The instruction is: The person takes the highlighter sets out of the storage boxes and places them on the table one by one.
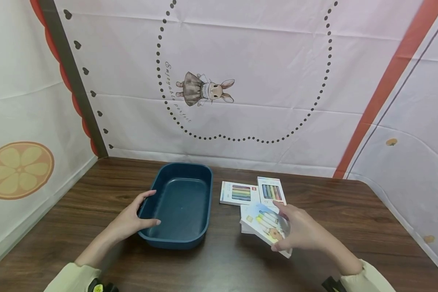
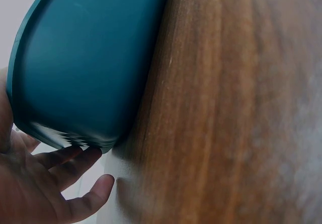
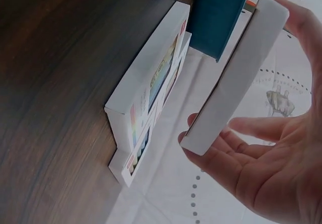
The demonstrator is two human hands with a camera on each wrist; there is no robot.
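Note:
A dark blue plastic bin stands left of the table's middle. At its left side, my left hand grips the rim, thumb over the edge; in the left wrist view its fingers touch the outer wall. My right hand holds a flat white box with drawn markers on its cover by its edges, tilted and raised above the table. Beyond it lie a box of coloured sticks and a second such box. Another white box shows partly beneath the held one, mostly hidden.
The dark wooden table meets a printed cloth wall with a rabbit figure at the back. More cloth hangs at the left and right sides. The bin stands a short way left of the boxes.

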